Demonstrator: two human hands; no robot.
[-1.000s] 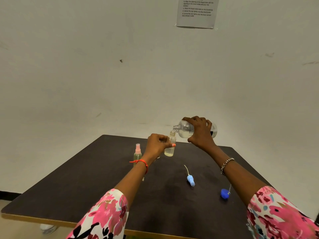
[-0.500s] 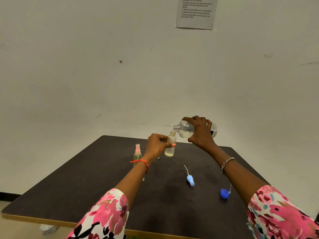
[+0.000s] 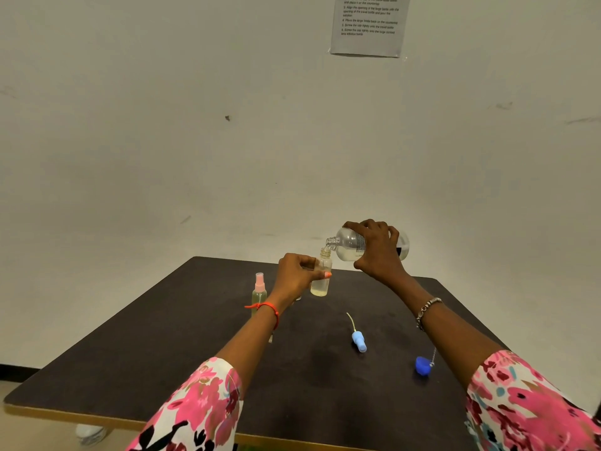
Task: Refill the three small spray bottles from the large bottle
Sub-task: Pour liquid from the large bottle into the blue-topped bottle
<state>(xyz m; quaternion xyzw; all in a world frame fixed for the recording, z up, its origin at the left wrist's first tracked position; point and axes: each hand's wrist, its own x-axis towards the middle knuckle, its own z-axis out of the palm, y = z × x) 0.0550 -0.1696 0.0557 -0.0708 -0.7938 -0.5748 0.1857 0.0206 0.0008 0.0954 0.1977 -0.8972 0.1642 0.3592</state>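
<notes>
Little shifts — the left hand (image 3: 294, 275) still curls its fingers round the upright small bottle (image 3: 320, 284), the right hand (image 3: 377, 252) still grips the large bottle (image 3: 348, 245) tipped just above it, mouth at its neck — so this fill seems unfinished.

A bare test room: plain white wall (image 3: 162, 141), printed instruction sheet (image 3: 369, 24) taped above a dark table (image 3: 162, 353).

At one o'clock, paper sheet (image 3: 369, 26) on wall (image 3: 162, 125): numbered steps, mostly blurred; step 4 reads "Place the large bottle back on the countertop". Label on large bottle (image 3: 349, 247) illegible.
</notes>
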